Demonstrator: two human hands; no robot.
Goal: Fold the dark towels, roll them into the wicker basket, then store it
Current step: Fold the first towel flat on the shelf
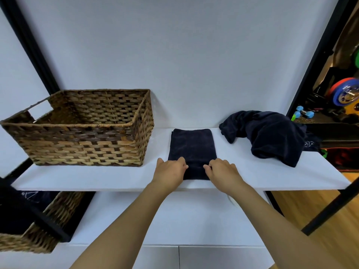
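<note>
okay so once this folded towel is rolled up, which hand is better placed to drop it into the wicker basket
Probably the left hand. The brown woven wicker basket stands on the white shelf to the left of the folded dark navy towel, nearest that hand. The right hand would have to cross over; it is nearer the crumpled dark towel pile.

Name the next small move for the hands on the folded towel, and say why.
Probably roll the near edge away, toward the wall. Both hands, left and right, pinch the near end of the folded towel, which lies flat on the shelf; the basket looks empty.
</note>
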